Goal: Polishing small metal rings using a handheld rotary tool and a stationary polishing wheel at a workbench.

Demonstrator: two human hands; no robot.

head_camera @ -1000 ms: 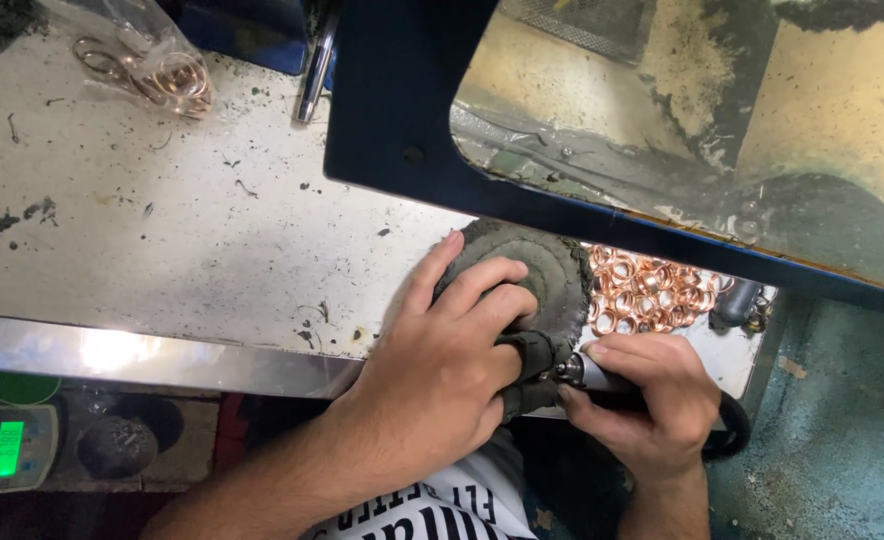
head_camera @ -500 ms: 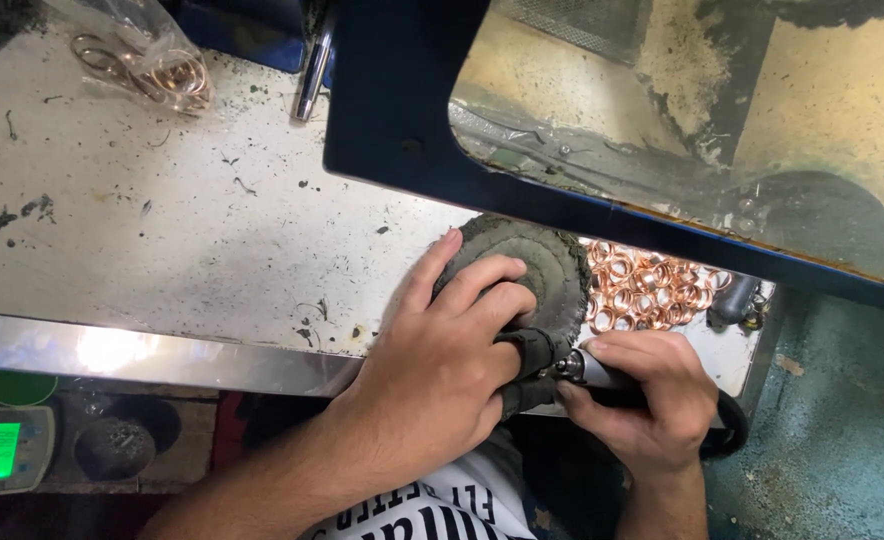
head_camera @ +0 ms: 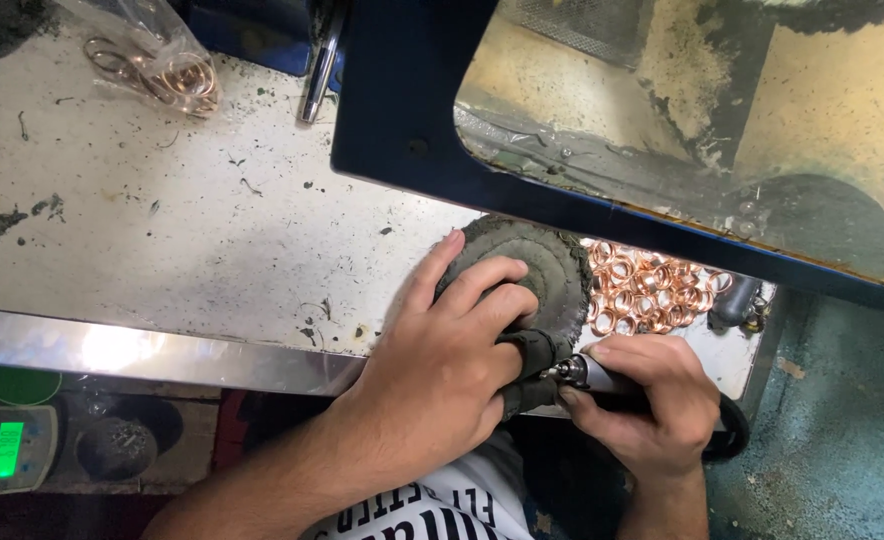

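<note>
Setting: metal-edged workbench [head_camera: 162, 250], pale and scuffed, seen from above; dark blue machine housing [head_camera: 402, 110] with a grimy clear shield overhanging the far right.

Left hand [head_camera: 442, 370]: curled over a dark, round cloth buffing wheel [head_camera: 552, 270]; fingers draped across its near face, thumb stretched along its left rim; closed in a firm grip on the wheel.

Right hand [head_camera: 647, 405]: wrapped in a narrow pinch around a slim handheld rotary tool [head_camera: 587, 375]; dark cord or hose looping out behind the wrist.

Buffing wheel position: at the bench's near edge, directly under the left hand, touching it; just beside the right hand, slightly up and to its left.

Key relation: tool's long axis running roughly right to left, its small metal tip aimed at the dark hub at the wheel's lower edge; tip and hub touching or nearly so, exact contact too small to tell. Left hand on the wheel, so nearer; right hand meeting it from the right.

Behind the wheel: heap of small copper-coloured rings [head_camera: 652, 295], just beyond the right hand, under the shield's lower edge.

Far left: clear plastic bag [head_camera: 152, 65] with a few more rings and wire, well apart from both hands.

Below the bench: small scale with a green lit display [head_camera: 7, 450], left corner.
</note>
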